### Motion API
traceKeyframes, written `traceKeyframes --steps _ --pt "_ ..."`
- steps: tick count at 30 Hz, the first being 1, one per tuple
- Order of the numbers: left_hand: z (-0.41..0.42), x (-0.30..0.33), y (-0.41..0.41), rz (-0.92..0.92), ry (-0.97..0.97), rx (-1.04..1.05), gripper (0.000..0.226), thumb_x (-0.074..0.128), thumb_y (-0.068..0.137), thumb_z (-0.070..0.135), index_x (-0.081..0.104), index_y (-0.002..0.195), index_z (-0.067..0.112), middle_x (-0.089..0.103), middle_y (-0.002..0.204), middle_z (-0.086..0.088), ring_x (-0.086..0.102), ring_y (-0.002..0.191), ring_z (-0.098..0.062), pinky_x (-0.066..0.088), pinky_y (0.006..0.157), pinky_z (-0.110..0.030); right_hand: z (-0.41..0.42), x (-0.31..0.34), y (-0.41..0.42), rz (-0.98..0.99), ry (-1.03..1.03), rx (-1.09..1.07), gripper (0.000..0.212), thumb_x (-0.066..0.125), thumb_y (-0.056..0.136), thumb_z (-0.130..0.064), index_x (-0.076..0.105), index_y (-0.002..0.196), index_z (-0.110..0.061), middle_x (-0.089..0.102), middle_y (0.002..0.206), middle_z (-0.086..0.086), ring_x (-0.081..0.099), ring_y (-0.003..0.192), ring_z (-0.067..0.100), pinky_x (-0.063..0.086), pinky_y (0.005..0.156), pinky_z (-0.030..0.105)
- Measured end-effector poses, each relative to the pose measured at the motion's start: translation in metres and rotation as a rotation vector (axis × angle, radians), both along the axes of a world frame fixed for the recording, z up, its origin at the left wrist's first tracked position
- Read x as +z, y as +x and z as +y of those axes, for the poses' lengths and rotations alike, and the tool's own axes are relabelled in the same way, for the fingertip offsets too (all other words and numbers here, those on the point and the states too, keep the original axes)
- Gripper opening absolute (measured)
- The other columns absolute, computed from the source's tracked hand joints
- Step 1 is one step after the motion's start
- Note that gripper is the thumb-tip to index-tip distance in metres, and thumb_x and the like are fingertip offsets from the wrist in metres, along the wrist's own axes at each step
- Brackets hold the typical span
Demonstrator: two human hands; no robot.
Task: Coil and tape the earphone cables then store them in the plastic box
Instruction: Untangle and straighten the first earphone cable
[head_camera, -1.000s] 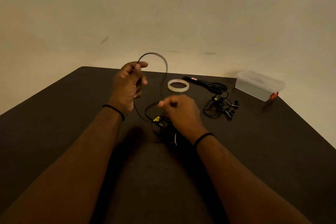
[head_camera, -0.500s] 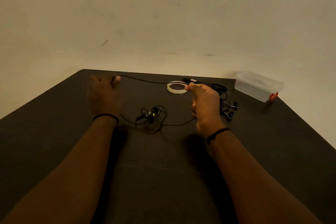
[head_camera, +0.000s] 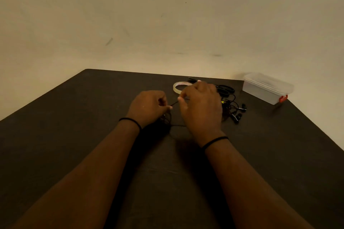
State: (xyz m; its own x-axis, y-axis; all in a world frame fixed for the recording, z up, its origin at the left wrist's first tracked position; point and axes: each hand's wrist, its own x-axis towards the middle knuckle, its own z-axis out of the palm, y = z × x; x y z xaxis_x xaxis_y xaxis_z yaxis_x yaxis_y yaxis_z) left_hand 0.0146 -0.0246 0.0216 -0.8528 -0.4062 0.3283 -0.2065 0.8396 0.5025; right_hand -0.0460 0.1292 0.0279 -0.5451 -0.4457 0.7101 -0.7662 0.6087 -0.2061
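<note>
While both hands are kept close together above the middle of the worktop, the scene is laid out as follows.

Worktop: one dark, matte rectangular worktop (head_camera: 78,135) is seen, set against a plain beige wall.

Left hand: the left hand (head_camera: 149,107) is curled, and a thin black earphone cable (head_camera: 174,103) is pinched at its fingertips.

Right hand: the right hand (head_camera: 202,109) is curled as well, and the same cable is pinched between thumb and forefinger, so that a short taut stretch is held between the two hands.

Cable in work: one; the rest of it is laid on the worktop beneath the hands, and a strand is seen running between the wrists.

Wristbands: two thin black bands are worn, one on each wrist.

Other earphones: one tangled pile of black earphones (head_camera: 234,109) is lying just right of the right hand; the number of sets in it cannot be told.

Tape: one roll of clear tape (head_camera: 177,87) is lying flat behind the right hand, partly hidden by it.

Scissors: one pair of black-handled scissors (head_camera: 226,89) is lying beside the tape.

Box: one translucent plastic box with lid on and a red clasp (head_camera: 266,87) is placed at the far right corner, well apart from the hands.
</note>
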Motion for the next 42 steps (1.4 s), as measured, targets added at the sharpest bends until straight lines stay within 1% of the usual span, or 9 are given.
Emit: traceKeyframes --steps 3,7,13,19,25,28,30,38,42 --pt "-0.007 0.0 0.003 -0.017 0.038 -0.003 0.008 0.07 0.085 0.027 0.066 0.08 0.023 0.066 0.082 0.006 0.061 0.078 -0.009 0.054 0.077 -0.031 -0.007 -0.003 0.008 -0.179 0.384 0.232 0.03 0.059 0.088 -0.057 0.069 0.091 -0.03 0.063 0.088 -0.008 0.056 0.09 0.013 0.043 0.076 0.031" --pt "-0.01 -0.002 0.005 -0.036 0.078 -0.032 0.009 0.07 0.086 0.029 0.068 0.083 0.02 0.067 0.081 0.004 0.061 0.075 -0.009 0.048 0.067 -0.022 -0.004 0.001 0.007 -0.425 0.591 0.228 0.021 0.062 0.089 -0.049 0.065 0.096 -0.03 0.062 0.095 -0.008 0.053 0.09 0.011 0.04 0.091 0.038" --pt "-0.014 -0.003 0.007 -0.088 0.189 -0.187 0.015 0.069 0.085 0.037 0.072 0.089 0.023 0.07 0.086 0.006 0.064 0.08 -0.01 0.051 0.073 -0.025 0.005 0.001 -0.007 -0.572 0.405 0.224 0.035 0.075 0.083 -0.031 0.053 0.109 -0.026 0.058 0.096 -0.005 0.059 0.092 0.016 0.051 0.079 0.033" --pt "-0.005 0.0 0.007 -0.245 0.17 -0.263 0.019 0.072 0.081 0.04 0.074 0.097 0.029 0.065 0.091 -0.002 0.058 0.086 -0.017 0.047 0.077 -0.033 0.009 -0.006 -0.012 -0.714 0.219 0.226 0.018 0.064 0.092 -0.026 0.048 0.101 -0.023 0.057 0.089 -0.003 0.057 0.08 0.013 0.049 0.069 0.027" --pt "-0.009 -0.005 0.0 -0.149 0.084 0.007 0.01 0.071 0.085 0.029 0.067 0.076 0.03 0.062 0.08 0.013 0.06 0.081 -0.009 0.05 0.074 -0.028 0.009 0.001 -0.003 -0.893 -0.401 0.513 0.007 0.052 0.098 -0.011 0.054 0.099 -0.017 0.058 0.084 0.0 0.053 0.064 0.001 0.042 0.06 0.018" --pt "-0.018 -0.008 0.001 0.026 0.099 0.238 0.014 0.068 0.086 0.027 0.064 0.073 0.025 0.065 0.08 0.007 0.061 0.079 -0.013 0.052 0.073 -0.032 0.017 0.015 -0.003 -1.084 -0.755 0.672 0.013 0.053 0.095 -0.004 0.054 0.096 -0.017 0.051 0.062 -0.006 0.036 0.043 0.003 0.028 0.04 0.019" --pt "-0.024 -0.01 0.003 0.12 0.123 0.349 0.016 0.067 0.086 0.027 0.063 0.071 0.022 0.064 0.079 0.004 0.061 0.077 -0.016 0.051 0.07 -0.033 0.022 0.018 -0.007 -1.149 -0.872 0.789 0.015 0.052 0.094 -0.004 0.054 0.088 -0.017 0.04 0.05 -0.008 0.025 0.039 0.005 0.02 0.04 0.018" --pt "-0.04 -0.015 0.008 0.221 0.319 0.589 0.014 0.06 0.09 0.018 0.061 0.078 0.011 0.059 0.074 -0.001 0.059 0.075 -0.021 0.042 0.06 -0.029 0.038 0.025 -0.019 -1.327 -0.984 1.086 0.023 0.05 0.091 -0.035 0.06 0.08 -0.017 0.028 0.038 -0.009 0.02 0.033 0.005 0.013 0.043 0.021" --pt "-0.048 -0.017 0.009 0.476 0.608 0.501 0.015 0.066 0.089 0.018 0.063 0.074 0.015 0.065 0.076 0.0 0.063 0.071 -0.017 0.052 0.063 -0.032 0.043 0.021 -0.021 -1.096 -0.561 0.742 0.03 0.059 0.088 -0.037 0.059 0.069 -0.014 0.035 0.043 -0.005 0.027 0.038 0.01 0.023 0.045 0.024"
